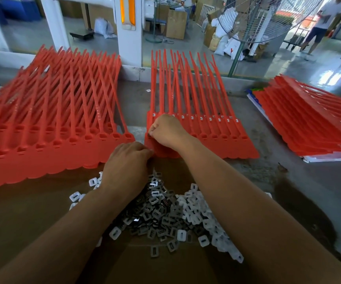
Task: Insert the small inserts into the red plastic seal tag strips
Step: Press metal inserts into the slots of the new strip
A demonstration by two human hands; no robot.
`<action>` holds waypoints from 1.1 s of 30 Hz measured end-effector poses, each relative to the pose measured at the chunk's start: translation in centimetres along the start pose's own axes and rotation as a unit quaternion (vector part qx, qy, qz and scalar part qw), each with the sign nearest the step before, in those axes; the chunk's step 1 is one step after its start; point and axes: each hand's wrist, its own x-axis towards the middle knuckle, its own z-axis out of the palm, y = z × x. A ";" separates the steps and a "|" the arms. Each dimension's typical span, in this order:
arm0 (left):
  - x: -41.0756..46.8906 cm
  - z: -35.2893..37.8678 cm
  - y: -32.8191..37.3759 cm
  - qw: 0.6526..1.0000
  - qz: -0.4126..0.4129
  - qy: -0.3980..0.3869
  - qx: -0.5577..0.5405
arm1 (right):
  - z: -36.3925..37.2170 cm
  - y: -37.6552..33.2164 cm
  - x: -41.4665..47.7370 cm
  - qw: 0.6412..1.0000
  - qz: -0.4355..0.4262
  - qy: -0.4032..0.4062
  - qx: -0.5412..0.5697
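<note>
Likely featherweight: inserts [161, 210] small, stiff, slick, heaped on bench [268, 165] nearest person; take by edges. Red strip [206, 140] thin, bendy, flat behind heap. Right hand [165, 132] fingers pinch apparent insert [150, 135] at strip's left end; left hand [127, 160] curled beside, contents hidden.

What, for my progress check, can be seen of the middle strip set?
The middle strip set is red plastic: a row of joined tags, flat ends toward the person, thin tails fanning away. Small white bits show in a far row of sockets; the nearer sockets look empty. It lies on the table. The right hand pinches a small dark insert at its left end; the left hand, fingers curled, is at its near left corner.
</note>
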 end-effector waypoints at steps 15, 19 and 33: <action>0.0 0.1 0.2 1.000 0.000 0.011 -0.002 | -0.1 0.2 0.1 0.999 0.011 0.045 0.016; 0.0 0.1 0.1 1.000 -0.001 0.012 -0.002 | -0.3 0.4 -0.1 0.999 0.013 0.030 0.027; 0.1 0.1 0.1 1.000 -0.003 0.002 0.000 | -0.8 0.7 -1.4 0.996 -0.011 0.028 0.079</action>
